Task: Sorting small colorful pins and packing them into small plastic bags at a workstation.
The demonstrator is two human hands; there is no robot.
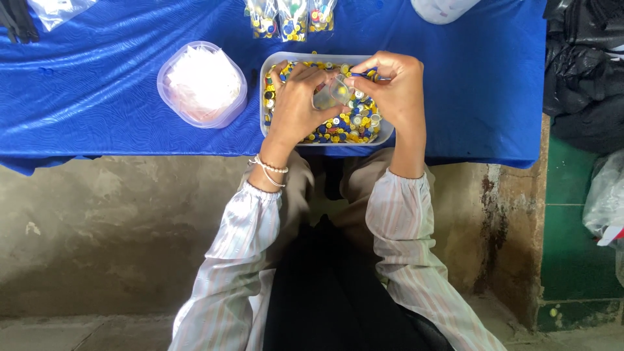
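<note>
Two hands (296,107) (396,91), clear bag (333,91), button tray (387,133)

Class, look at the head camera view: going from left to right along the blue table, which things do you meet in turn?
Round clear tub of white pieces → left hand → small clear bag held between both hands, over the rectangular tub of coloured buttons → right hand → black plastic bags past the table's edge.

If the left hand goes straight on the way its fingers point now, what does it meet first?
Probably the small clear bag that the left hand already touches, with the right hand just beyond; depth is unclear.
</note>
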